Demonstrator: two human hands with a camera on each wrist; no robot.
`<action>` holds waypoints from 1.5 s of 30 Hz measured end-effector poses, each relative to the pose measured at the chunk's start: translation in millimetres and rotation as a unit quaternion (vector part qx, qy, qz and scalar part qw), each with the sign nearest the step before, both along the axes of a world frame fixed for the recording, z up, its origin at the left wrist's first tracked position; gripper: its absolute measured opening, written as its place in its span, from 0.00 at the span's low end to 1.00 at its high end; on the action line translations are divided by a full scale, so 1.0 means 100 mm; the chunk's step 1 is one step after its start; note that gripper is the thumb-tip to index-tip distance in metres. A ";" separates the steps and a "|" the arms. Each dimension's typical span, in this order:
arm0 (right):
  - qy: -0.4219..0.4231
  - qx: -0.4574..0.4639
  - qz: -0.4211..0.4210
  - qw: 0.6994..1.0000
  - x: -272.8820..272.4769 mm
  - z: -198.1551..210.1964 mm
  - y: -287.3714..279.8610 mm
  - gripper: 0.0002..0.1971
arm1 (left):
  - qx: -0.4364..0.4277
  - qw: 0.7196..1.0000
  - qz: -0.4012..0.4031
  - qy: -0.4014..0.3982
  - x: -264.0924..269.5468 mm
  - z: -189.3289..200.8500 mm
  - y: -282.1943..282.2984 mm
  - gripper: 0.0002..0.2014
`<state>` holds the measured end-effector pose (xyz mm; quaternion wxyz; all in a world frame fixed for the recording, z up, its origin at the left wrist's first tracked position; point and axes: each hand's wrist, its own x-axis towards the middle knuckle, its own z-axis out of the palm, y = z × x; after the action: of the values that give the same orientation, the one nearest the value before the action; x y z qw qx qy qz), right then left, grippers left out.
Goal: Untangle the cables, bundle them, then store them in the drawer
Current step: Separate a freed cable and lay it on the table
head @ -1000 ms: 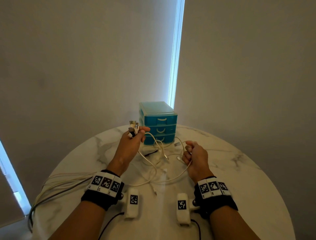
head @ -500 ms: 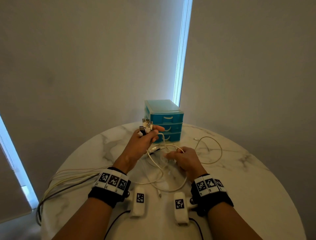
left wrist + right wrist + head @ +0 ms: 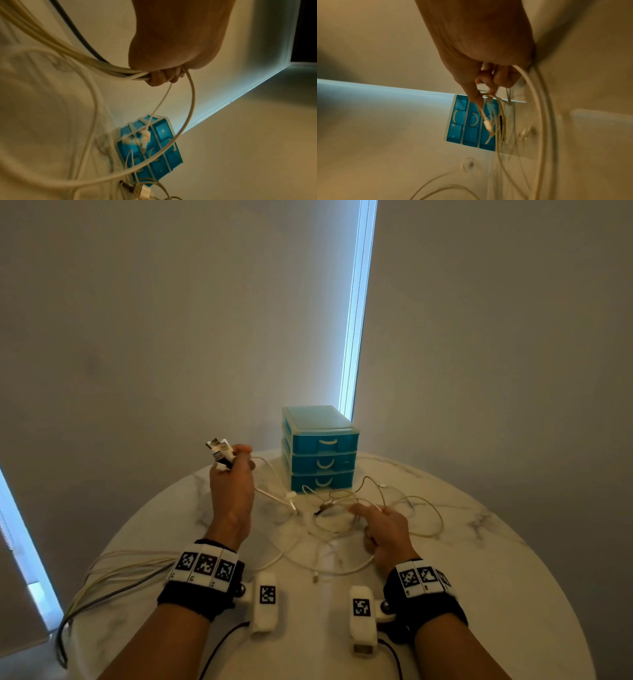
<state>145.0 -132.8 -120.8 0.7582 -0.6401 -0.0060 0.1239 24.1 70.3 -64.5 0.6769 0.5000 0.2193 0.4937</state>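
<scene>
My left hand is raised over the marble table and grips a bunch of cable plug ends that stick out above the fist. In the left wrist view its fingers curl round several cream cables and one dark cable. A tangle of thin white cables lies in front of the blue drawer unit. My right hand is in that tangle, index finger stretched out. The right wrist view shows its fingers pinching thin strands with a white plug dangling below. All three drawers look closed.
Several long cables trail from my left wrist over the table's left edge and hang down. A loose loop lies to the right of my right hand. The drawer unit stands at the table's far edge by the wall.
My left hand has moved left and away from the drawer unit with the plug ends, drawing its cables out of the tangle. My right hand stays in the tangle, index finger now extended.
</scene>
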 end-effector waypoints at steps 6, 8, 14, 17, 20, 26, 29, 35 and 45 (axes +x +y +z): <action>-0.060 0.048 -0.042 0.996 -0.06 0.20 0.03 0.20 | 0.078 0.992 -0.090 0.033 0.03 -0.04 -0.10 0.09; -0.074 0.092 0.018 0.993 -0.11 0.31 0.02 0.16 | 0.132 0.977 -0.144 0.081 0.04 -0.05 -0.13 0.11; -0.129 0.138 0.129 0.974 -0.25 0.41 0.09 0.15 | 0.164 0.954 -0.197 0.157 -0.02 -0.01 -0.24 0.12; -0.155 0.118 0.137 0.971 -0.32 0.39 0.16 0.14 | 0.184 0.948 -0.192 0.173 -0.05 0.04 -0.32 0.20; -0.192 0.068 0.156 0.967 -0.41 0.41 0.22 0.13 | 0.208 0.949 -0.183 0.151 -0.05 0.06 -0.33 0.23; -0.394 -0.220 0.124 0.884 -0.34 0.52 0.19 0.08 | 0.253 0.936 -0.190 0.150 -0.02 -0.01 -0.27 0.12; -0.444 -0.342 0.149 0.815 -0.47 0.66 0.28 0.09 | 0.248 0.934 -0.203 0.159 -0.01 -0.01 -0.28 0.16; -0.404 -0.252 0.090 0.875 -0.46 1.03 0.42 0.10 | 0.170 0.969 -0.155 0.087 -0.20 0.42 -0.04 0.10; -0.264 0.079 -0.060 0.959 -0.37 1.71 0.51 0.10 | 0.168 0.977 -0.129 0.032 -0.91 1.43 1.09 0.14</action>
<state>108.2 -81.6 50.4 0.7840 -0.5872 -0.1772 -0.0960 -66.6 179.2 78.7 0.6340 0.6463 0.0885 0.4155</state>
